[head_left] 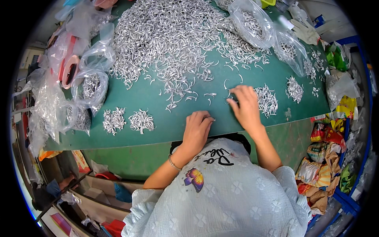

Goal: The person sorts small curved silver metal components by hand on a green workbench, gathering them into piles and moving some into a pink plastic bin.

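Metal pieces [177, 75] mostly lie, I'd judge from afar, in the big heap [166, 31], with at least 4 small piles [141, 120] portioned off before it, where the right hand [246, 108] spreads and the left hand [198, 128] curls, pinching what I cannot tell.

- Here's a pale-blue top [225, 197], embossed with flowers!
- Purple-and-yellow butterfly [194, 179] fluttering across it!
- Black looping script [219, 159] alongside!
- Loose short sleeves [292, 187]!
- And a slim bracelet [171, 163]!
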Demonstrator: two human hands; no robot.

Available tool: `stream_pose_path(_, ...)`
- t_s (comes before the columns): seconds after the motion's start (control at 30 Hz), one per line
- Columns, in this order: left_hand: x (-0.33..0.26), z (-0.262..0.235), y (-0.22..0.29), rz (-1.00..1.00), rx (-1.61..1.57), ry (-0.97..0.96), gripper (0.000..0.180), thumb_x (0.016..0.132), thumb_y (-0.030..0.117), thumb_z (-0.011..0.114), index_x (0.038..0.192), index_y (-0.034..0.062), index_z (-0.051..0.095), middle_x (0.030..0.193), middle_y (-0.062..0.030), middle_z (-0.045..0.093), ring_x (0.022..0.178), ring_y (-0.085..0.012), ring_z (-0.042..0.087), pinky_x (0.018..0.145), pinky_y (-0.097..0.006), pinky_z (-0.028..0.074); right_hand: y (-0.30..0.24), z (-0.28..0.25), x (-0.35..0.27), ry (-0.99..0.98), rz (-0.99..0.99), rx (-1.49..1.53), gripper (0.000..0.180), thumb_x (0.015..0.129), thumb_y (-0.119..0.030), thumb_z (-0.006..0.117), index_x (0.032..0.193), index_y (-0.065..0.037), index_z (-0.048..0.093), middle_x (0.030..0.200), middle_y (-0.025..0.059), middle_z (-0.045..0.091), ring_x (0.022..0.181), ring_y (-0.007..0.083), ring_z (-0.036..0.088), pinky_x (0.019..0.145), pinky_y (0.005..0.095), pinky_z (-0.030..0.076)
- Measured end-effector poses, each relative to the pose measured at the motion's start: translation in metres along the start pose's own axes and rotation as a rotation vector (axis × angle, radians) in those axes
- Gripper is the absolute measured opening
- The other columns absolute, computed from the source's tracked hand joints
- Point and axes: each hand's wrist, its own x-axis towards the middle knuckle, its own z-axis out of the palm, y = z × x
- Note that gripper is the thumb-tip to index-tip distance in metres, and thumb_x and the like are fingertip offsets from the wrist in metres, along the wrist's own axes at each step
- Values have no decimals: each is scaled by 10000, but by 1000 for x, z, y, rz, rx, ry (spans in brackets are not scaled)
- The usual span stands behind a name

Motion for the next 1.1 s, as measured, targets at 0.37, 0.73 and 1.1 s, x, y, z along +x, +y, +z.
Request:
stream_pose_path(0.37,0,3,9,-16,7,-7,250,789,26,686,1033,47,632,1102,-95,561,991,-291,541,850,-381,400,7,-10,0,-96,40,187,164,769,-76,719,903,-44,629,916,104,592,884,299,547,796,383,430)
stream_pose_path(0.73,-10,2,-4,36,5,-111,214,787,-12,652,992,47,636,1059,-79,573,990,-273,545,809,-407,398,-7,0,-5,-197,-82,170,143,751,-81,740,818,-52,616,887,42,570,854,253,515,763,375,355)
stream_pose_path(1.1,0,5,9,61,79,-24,347,757,-35,663,1091,43,615,1113,-114,565,1092,-327,518,871,-414,412,-12,16,23,-180,-125,259,169,804,-50,685,965,-31,636,934,93,592,902,294,539,835,376,403)
